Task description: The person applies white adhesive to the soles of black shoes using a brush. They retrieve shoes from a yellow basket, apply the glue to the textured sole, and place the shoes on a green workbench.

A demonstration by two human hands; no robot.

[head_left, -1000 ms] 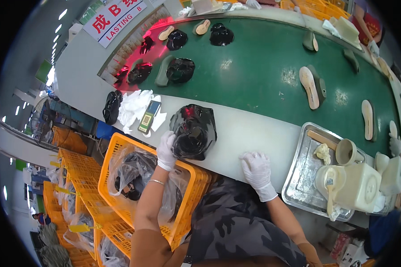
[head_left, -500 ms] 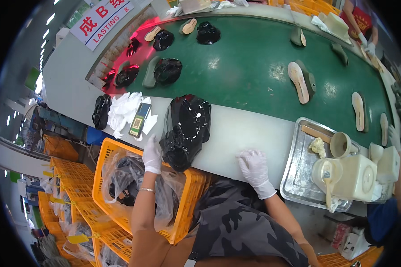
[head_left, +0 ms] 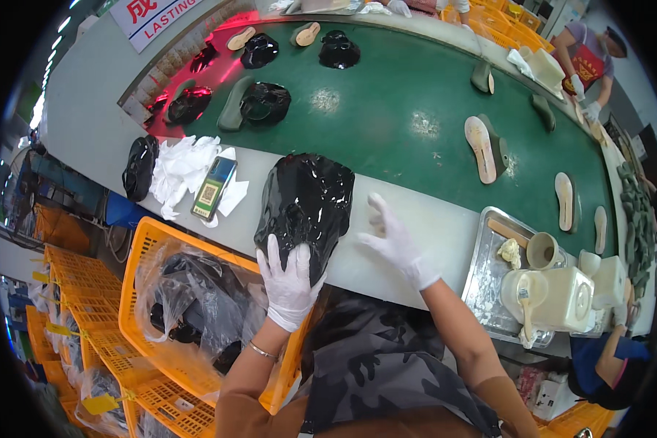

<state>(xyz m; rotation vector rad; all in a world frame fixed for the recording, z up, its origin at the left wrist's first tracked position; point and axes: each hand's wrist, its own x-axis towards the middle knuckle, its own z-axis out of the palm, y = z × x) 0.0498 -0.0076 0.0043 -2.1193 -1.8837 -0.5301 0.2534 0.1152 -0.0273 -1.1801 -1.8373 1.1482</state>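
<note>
A heap of glossy black shoe uppers [head_left: 308, 193] lies on the white ledge in front of me. My left hand [head_left: 288, 281], in a white glove, rests against the near end of the heap, its fingers spread over the shiny surface. To the right of the heap my gloved right hand [head_left: 394, 241] is raised a little above the ledge [head_left: 431, 212]. Its fingers are apart, and nothing is in them. Below my left hand stands an orange crate [head_left: 128, 292], lined with clear plastic and holding more black pieces.
A metal tray [head_left: 482, 288] at right holds a cup [head_left: 542, 252], a white container [head_left: 573, 299] and a brush [head_left: 525, 314]. Across the green conveyor [head_left: 387, 109] lie shoe lasts, insoles [head_left: 480, 150] and black uppers [head_left: 266, 102]. A phone [head_left: 215, 188] and crumpled white paper [head_left: 182, 164] lie left. Co-workers stand at right.
My left hand has moved from the crate's edge onto the near end of the uppers. The right hand has lifted off the ledge and moved left toward the heap, its fingers spreading.
</note>
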